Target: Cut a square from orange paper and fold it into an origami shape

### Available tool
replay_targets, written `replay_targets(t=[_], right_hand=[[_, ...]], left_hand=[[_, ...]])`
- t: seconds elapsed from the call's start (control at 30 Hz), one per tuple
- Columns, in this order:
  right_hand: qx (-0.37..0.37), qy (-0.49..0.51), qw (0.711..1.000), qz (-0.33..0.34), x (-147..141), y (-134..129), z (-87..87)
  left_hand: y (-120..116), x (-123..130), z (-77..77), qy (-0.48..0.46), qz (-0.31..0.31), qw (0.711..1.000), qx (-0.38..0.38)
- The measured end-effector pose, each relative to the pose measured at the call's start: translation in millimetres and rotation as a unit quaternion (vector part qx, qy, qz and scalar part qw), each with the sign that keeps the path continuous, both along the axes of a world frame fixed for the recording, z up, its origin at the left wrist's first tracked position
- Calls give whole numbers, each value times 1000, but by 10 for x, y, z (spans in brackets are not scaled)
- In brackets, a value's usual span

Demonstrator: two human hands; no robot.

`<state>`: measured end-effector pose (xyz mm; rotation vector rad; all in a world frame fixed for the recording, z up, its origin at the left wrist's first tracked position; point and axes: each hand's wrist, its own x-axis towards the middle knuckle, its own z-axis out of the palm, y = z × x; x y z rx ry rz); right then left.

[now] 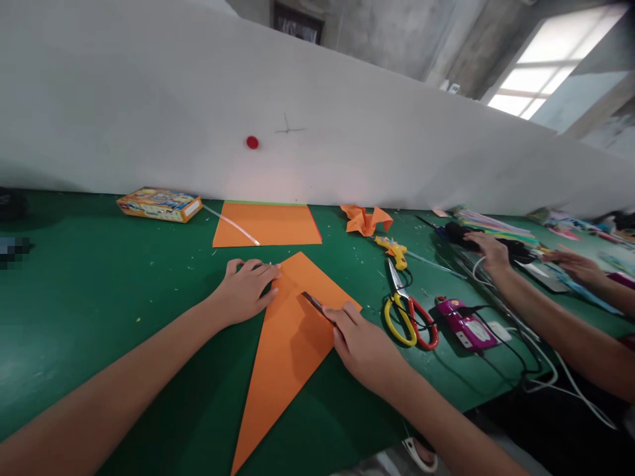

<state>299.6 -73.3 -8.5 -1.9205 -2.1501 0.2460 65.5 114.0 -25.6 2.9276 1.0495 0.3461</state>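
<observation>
A folded orange sheet of paper (292,357), kite-shaped with a long point toward me, lies on the green table. My left hand (248,291) rests at its upper left edge, fingers apart and touching the paper. My right hand (367,347) is closed around a slim dark pen-like tool (313,303), whose tip points up and left over the sheet; its exact kind is unclear. Just beyond lies a flat stack of orange paper (272,225) with a clear strip (233,223) across it. To the right are scissors (407,316) with yellow and red handles.
A small printed box (161,203), a folded orange paper shape (366,220) and a yellow glue gun (394,251) lie toward the white partition (317,132). A purple device (466,324) with cables is at right, beside another person's hands (491,254) holding something black.
</observation>
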Motion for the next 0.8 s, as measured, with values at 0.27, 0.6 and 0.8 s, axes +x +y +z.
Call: replay_targets(t=[0.27, 0.6, 0.8], right_hand=[[4, 8, 1000, 2, 13, -24, -13], [-7, 16, 1000, -4, -2, -33, 60], [16, -42, 999, 15, 22, -20, -20]], left_hand=[[-4, 1, 1, 5, 1, 1000, 3], [38, -6, -21, 16, 1, 1000, 5], [78, -10, -35, 14, -1, 1000, 18]])
